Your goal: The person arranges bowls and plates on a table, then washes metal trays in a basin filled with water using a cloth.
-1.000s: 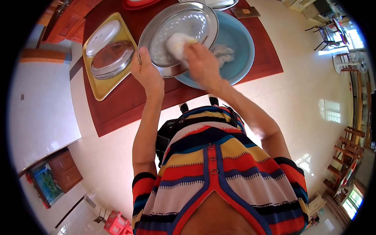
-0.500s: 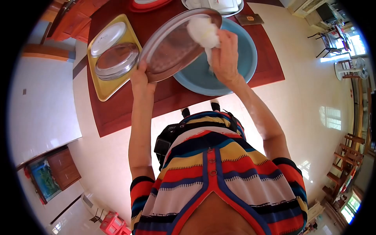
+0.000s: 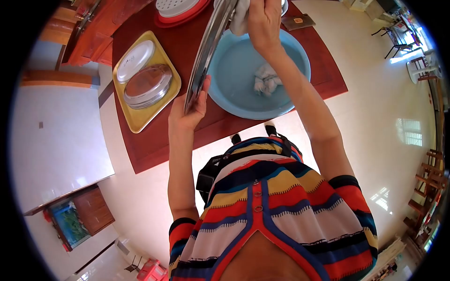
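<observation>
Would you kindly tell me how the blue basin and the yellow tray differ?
The blue basin is round and deep; the yellow tray is rectangular and shallow. The basin contains crumpled pale cloth, while the tray carries a white oval dish and stacked metal platters. Both rest on the dark red table.

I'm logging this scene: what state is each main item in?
Oval metal platter: raised, nearly edge-on, in left hand
Cloth: in right hand, partly hidden
Blue basin: upright, second cloth bunched inside
Metal plates: stacked in yellow tray
White dish: lying beside them
Yellow tray: flat on table
</observation>
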`<state>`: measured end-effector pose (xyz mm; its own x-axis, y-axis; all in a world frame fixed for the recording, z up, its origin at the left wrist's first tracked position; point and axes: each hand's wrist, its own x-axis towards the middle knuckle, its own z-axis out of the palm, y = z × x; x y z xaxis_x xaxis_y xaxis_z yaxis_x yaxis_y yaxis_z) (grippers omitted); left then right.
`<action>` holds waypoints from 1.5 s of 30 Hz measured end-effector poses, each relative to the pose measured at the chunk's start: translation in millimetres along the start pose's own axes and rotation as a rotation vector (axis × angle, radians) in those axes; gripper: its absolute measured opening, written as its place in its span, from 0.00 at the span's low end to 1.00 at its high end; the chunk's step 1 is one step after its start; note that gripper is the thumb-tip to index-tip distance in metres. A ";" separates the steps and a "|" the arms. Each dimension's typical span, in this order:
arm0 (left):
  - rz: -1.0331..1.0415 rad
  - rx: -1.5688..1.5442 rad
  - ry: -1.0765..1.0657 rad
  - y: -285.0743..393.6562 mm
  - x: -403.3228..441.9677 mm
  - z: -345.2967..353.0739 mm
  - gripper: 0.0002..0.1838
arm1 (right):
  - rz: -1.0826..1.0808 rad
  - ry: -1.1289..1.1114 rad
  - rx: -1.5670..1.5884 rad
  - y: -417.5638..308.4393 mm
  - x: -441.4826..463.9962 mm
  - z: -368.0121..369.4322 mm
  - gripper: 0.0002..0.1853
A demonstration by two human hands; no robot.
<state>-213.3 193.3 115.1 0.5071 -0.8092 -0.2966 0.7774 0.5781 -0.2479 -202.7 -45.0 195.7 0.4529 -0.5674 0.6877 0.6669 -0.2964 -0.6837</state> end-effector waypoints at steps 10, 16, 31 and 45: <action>0.193 0.161 -0.033 -1.1 0.0 14.1 0.16 | -0.092 -0.464 0.078 -29.9 -110.8 33.1 0.21; 0.053 0.060 -0.024 29.9 -5.9 -10.7 0.19 | -0.335 -0.168 -0.172 -12.3 -68.1 46.7 0.23; -0.022 0.173 -0.030 19.0 9.4 -1.1 0.14 | 0.818 0.017 0.421 46.3 -125.5 60.9 0.14; 0.876 1.023 0.379 7.8 30.8 12.7 0.11 | 1.345 -0.072 0.751 -2.0 -151.0 34.3 0.11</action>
<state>-186.9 171.6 115.7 0.9606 -0.0571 -0.2721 0.2711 0.4097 0.8710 -252.1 67.6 101.6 0.9557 -0.0458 -0.2909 -0.1200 0.8416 -0.5266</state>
